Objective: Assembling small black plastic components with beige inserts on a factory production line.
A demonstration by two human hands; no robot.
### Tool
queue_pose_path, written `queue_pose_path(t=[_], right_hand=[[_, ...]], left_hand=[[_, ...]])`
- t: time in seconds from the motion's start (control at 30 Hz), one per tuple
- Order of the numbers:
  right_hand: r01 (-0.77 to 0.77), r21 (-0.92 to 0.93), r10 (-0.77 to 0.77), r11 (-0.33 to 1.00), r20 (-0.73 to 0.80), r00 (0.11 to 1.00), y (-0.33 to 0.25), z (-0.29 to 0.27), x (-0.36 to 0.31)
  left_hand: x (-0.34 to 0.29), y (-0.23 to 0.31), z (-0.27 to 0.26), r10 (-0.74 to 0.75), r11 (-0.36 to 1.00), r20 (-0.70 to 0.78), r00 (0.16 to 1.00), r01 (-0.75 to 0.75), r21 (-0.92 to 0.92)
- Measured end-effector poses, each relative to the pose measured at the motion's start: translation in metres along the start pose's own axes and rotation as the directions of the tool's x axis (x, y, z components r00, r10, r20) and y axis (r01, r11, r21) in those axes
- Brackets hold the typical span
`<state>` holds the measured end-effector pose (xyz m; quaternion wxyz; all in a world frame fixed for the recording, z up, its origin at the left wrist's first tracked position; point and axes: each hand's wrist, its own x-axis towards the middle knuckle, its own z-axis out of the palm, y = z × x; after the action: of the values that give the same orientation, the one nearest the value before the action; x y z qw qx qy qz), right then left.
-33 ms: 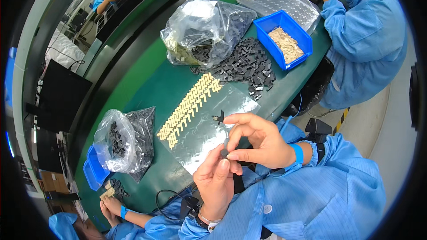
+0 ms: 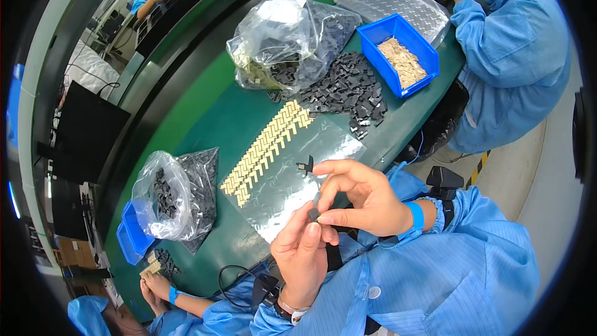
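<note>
Both of my hands meet over the near part of a clear plastic sheet [image 2: 273, 221]. A small black plastic piece [image 2: 314, 214] is pinched between the fingertips of my left hand [image 2: 301, 261] and the thumb and fingers of my right hand [image 2: 367, 199]. Another black piece [image 2: 306, 165], angular with a light spot, shows at my right index fingertip; whether it touches the finger or lies on the sheet I cannot tell. On the sheet, small cream-coloured strips [image 2: 264, 149] lie in a long herringbone pattern, beyond my hands to the left.
A heap of black pieces [image 2: 351, 90] spreads before a clear bag [image 2: 283, 43]. Right of it stands a blue bin [image 2: 429, 56] of cream strips. At left are another bag [image 2: 196, 199] and a blue bin [image 2: 132, 236]. Co-workers sit at right [image 2: 510, 50] and lower left [image 2: 180, 308].
</note>
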<state>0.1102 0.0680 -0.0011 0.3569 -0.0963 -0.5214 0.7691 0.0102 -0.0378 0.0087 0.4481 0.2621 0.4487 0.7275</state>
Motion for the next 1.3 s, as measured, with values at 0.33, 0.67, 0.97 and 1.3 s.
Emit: queue_pose_path(t=[0.33,0.67,0.97,1.3], right_hand=[[0.224,-0.291,-0.204,0.930,0.097,0.974,0.019,0.011,0.008],[0.160,-0.330,-0.164,0.930,0.017,0.986,0.019,-0.008,0.011],[0.029,0.159,-0.023,0.987,-0.042,0.999,-0.006,-0.020,0.032],[-0.063,0.122,0.066,0.991,-0.020,0.998,0.010,-0.014,0.019]], left_hand=[[-0.006,-0.004,-0.034,-0.137,0.956,-0.012,0.991,0.129,-0.264],[0.016,0.006,-0.017,-0.259,0.935,-0.011,0.966,0.248,-0.255],[0.048,0.014,-0.013,-0.136,0.956,0.002,0.991,0.131,-0.261],[0.028,0.004,-0.012,-0.089,0.994,-0.060,0.994,0.093,0.055]])
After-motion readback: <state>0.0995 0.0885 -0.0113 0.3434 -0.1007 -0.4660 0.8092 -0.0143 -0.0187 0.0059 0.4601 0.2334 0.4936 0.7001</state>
